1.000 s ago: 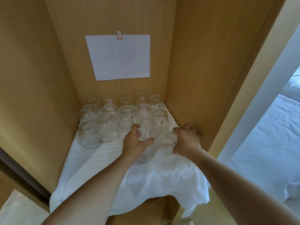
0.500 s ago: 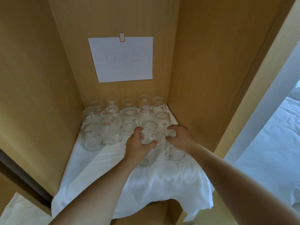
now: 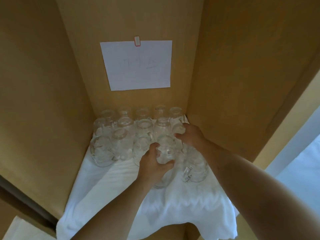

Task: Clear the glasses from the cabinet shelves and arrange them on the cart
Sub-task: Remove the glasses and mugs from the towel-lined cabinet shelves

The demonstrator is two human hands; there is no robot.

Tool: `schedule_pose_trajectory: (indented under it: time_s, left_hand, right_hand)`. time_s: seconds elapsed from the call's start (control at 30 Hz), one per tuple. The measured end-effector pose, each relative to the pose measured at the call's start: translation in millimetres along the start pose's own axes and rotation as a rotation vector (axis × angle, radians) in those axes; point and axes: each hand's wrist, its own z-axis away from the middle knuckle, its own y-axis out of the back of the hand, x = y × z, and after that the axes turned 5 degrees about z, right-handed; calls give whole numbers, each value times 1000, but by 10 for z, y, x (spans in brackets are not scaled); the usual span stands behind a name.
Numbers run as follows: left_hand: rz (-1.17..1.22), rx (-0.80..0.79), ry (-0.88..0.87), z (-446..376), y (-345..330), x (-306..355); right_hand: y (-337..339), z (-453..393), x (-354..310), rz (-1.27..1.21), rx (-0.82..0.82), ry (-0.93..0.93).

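Note:
Several clear glass mugs stand upside down in rows on a white cloth on the cabinet shelf. My left hand grips one front-row glass mug round its body. My right hand reaches further back along the right wall, and its thumb and fingers curl round a glass in the second row. Another mug with a handle stands free at the front right, under my right forearm. The cart is not in view.
Wooden cabinet walls close in the shelf on the left, back and right. A sheet of paper is clipped to the back wall. The cloth hangs over the shelf's front edge. White bedding shows to the right.
My right hand left the front-right mug on the cloth and moved back to a second-row glass. My left hand keeps its hold on the same mug.

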Motion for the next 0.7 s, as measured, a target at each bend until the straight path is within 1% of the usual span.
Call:
schedule_pose_trajectory:
  time_s: [0.1,0.17,0.27,0.4,0.47,0.53,0.6,0.7]
  left_hand:
    - [0,7,-8,-14,0,-26]
    - [0,5,-8,-26,1,-38]
    - [15,-3,12,-17,0,-36]
    - [9,-3,9,-3,21,-19]
    - [3,-4,2,-1,31,-18]
    - [0,-3,-6,-5,29,-21]
    - [-11,2,-10,-15,20,-8]
    - [-30,3,-17,-25,10,0]
  right_hand:
    - [-78,-137,25,93,41,20]
    - [-108,-182,29,69,53,7]
    - [-102,-220,45,28,1,2]
    - [-18,-150,57,84,-64,34]
    - [1,-70,26,101,-55,-17]
    - [21,37,-5,214,-53,-116]
    - [35,172,9,360,-125,-157]
    - [46,374,63,407,-258,-171]
